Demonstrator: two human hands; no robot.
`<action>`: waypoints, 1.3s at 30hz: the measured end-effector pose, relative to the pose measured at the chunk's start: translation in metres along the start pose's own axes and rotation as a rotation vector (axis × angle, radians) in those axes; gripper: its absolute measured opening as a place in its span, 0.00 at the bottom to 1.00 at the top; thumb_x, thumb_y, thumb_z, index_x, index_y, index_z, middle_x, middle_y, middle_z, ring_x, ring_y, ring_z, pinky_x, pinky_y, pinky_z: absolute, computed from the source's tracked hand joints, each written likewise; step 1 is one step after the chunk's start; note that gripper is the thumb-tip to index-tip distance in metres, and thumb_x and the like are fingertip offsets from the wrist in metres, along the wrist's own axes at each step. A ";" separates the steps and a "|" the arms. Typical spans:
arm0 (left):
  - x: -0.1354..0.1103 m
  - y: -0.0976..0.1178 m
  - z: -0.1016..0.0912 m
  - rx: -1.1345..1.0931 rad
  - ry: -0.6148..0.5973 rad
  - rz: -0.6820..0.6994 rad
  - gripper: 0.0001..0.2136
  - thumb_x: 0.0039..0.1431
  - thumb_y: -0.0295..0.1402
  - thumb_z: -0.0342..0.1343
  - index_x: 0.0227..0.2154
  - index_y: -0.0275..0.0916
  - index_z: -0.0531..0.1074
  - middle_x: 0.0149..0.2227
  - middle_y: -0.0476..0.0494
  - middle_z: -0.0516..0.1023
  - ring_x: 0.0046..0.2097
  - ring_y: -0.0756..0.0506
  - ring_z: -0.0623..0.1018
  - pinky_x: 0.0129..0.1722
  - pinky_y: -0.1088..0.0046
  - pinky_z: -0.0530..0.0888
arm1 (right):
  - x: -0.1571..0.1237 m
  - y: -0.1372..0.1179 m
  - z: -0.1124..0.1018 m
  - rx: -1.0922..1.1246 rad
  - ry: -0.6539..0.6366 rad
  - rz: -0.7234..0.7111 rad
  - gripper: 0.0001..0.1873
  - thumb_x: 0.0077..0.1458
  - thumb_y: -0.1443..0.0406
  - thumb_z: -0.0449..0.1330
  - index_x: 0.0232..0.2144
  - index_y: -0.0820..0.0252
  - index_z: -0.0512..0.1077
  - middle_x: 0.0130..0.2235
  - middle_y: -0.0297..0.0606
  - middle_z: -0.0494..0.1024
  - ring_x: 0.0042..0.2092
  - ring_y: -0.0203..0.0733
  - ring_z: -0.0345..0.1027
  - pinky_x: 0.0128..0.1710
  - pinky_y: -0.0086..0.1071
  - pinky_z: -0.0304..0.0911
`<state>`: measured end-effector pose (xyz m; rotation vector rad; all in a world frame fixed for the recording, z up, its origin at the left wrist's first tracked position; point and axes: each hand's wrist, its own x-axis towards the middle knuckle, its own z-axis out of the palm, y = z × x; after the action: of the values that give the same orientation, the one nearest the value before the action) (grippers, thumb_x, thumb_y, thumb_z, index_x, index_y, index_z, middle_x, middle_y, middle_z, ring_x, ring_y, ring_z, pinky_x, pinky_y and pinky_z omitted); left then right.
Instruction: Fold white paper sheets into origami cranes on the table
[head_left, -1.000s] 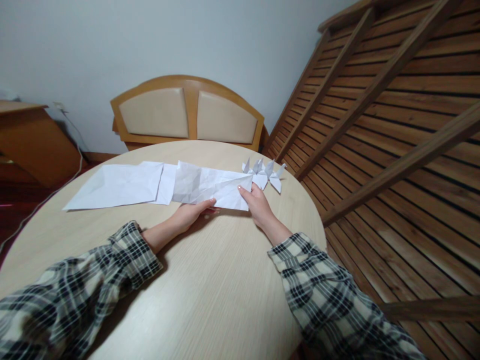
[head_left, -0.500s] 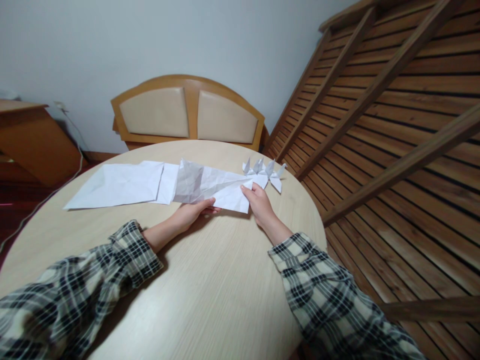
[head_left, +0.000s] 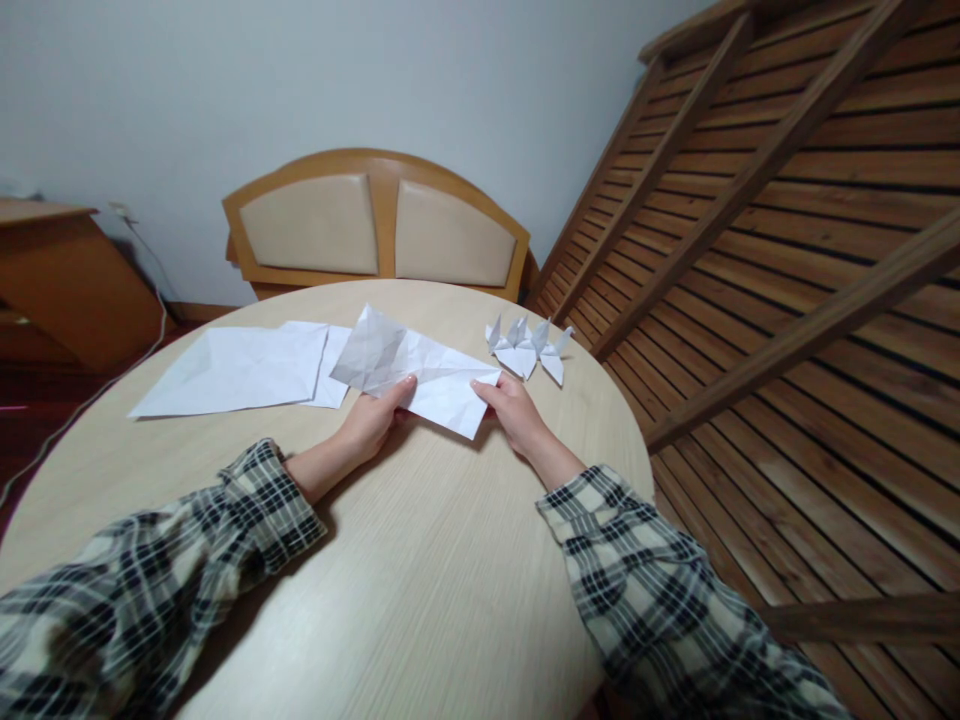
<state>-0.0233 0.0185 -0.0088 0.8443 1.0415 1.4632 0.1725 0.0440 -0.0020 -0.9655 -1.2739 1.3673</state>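
Note:
A creased white sheet of paper (head_left: 431, 375) is held above the table between both hands, tilted down toward the right. My left hand (head_left: 373, 418) grips its near edge, thumb on top and the other fingers hidden beneath. At the paper's right end, my right hand (head_left: 514, 408) pinches it, with the thumb lying on the upper face. Several folded white paper cranes (head_left: 525, 347) stand in a row just beyond my right hand. To the left lie flat white paper sheets (head_left: 232, 370), partly overlapping.
The round pale wooden table (head_left: 420, 560) fills the lower middle. Behind it stands a headboard (head_left: 386, 220) with cream panels against the wall. A slatted wooden frame (head_left: 765, 300) leans close on the right. On the left are a desk (head_left: 67, 285) and a cable (head_left: 97, 395).
The held paper has turned clockwise, its right end dropping nearer to me. My left hand has shifted slightly left, and its thumb lies further onto the paper.

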 end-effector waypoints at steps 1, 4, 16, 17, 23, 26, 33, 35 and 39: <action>0.000 0.001 0.001 -0.008 0.025 -0.003 0.15 0.46 0.36 0.68 0.36 0.35 0.74 0.36 0.42 0.78 0.32 0.48 0.75 0.25 0.75 0.71 | 0.000 0.000 0.001 0.007 -0.012 0.004 0.16 0.44 0.57 0.67 0.34 0.59 0.74 0.36 0.38 0.80 0.35 0.41 0.72 0.39 0.38 0.67; 0.000 0.001 0.002 -0.034 0.058 -0.004 0.14 0.46 0.34 0.69 0.34 0.34 0.73 0.33 0.44 0.77 0.30 0.49 0.74 0.24 0.77 0.69 | -0.001 -0.001 0.001 0.007 -0.034 0.002 0.15 0.43 0.57 0.67 0.34 0.58 0.74 0.37 0.39 0.80 0.37 0.42 0.72 0.41 0.39 0.67; 0.000 0.002 0.001 0.002 0.024 -0.050 0.13 0.44 0.27 0.67 0.33 0.33 0.72 0.31 0.46 0.76 0.30 0.49 0.74 0.27 0.74 0.72 | 0.002 -0.005 -0.007 -0.079 0.032 -0.040 0.22 0.51 0.56 0.61 0.49 0.52 0.68 0.34 0.35 0.77 0.32 0.40 0.70 0.29 0.33 0.66; 0.001 0.002 0.000 -0.002 0.030 -0.058 0.13 0.44 0.27 0.67 0.33 0.34 0.71 0.31 0.46 0.76 0.30 0.49 0.74 0.28 0.74 0.72 | 0.003 -0.006 -0.009 -0.080 0.033 -0.056 0.24 0.52 0.57 0.60 0.53 0.51 0.66 0.35 0.34 0.77 0.31 0.39 0.69 0.27 0.32 0.65; 0.003 0.002 -0.002 -0.047 0.034 -0.092 0.11 0.44 0.26 0.66 0.31 0.34 0.71 0.29 0.45 0.76 0.30 0.49 0.74 0.27 0.75 0.75 | 0.004 -0.010 -0.016 -0.127 -0.032 -0.232 0.18 0.50 0.68 0.56 0.44 0.49 0.74 0.56 0.37 0.71 0.39 0.37 0.69 0.33 0.33 0.69; 0.003 0.004 -0.002 -0.058 0.022 -0.091 0.11 0.45 0.26 0.65 0.32 0.34 0.71 0.29 0.46 0.76 0.29 0.50 0.73 0.25 0.77 0.73 | 0.003 -0.009 -0.017 -0.220 -0.065 -0.306 0.16 0.51 0.70 0.57 0.39 0.50 0.78 0.58 0.38 0.68 0.44 0.39 0.69 0.39 0.37 0.70; 0.003 0.006 -0.002 -0.046 0.001 -0.095 0.10 0.43 0.27 0.65 0.29 0.34 0.71 0.28 0.45 0.75 0.28 0.49 0.72 0.26 0.75 0.71 | 0.003 -0.007 -0.017 -0.284 -0.098 -0.295 0.09 0.50 0.67 0.63 0.35 0.52 0.79 0.56 0.41 0.68 0.53 0.45 0.65 0.47 0.41 0.68; 0.001 0.007 -0.001 -0.035 -0.008 -0.086 0.09 0.43 0.28 0.65 0.28 0.35 0.71 0.26 0.45 0.75 0.27 0.49 0.71 0.25 0.75 0.69 | 0.002 -0.009 -0.016 -0.265 -0.107 -0.288 0.07 0.50 0.66 0.63 0.34 0.53 0.79 0.54 0.40 0.70 0.51 0.44 0.66 0.48 0.42 0.67; -0.001 0.008 0.000 -0.019 -0.063 -0.076 0.09 0.44 0.28 0.66 0.28 0.35 0.71 0.26 0.45 0.75 0.27 0.50 0.72 0.25 0.75 0.68 | 0.001 -0.011 -0.015 -0.252 -0.110 -0.305 0.05 0.50 0.66 0.62 0.32 0.54 0.77 0.44 0.38 0.75 0.47 0.42 0.69 0.52 0.43 0.63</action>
<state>-0.0265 0.0178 -0.0014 0.8235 1.0007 1.3729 0.1881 0.0474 0.0067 -0.8290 -1.6321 1.0513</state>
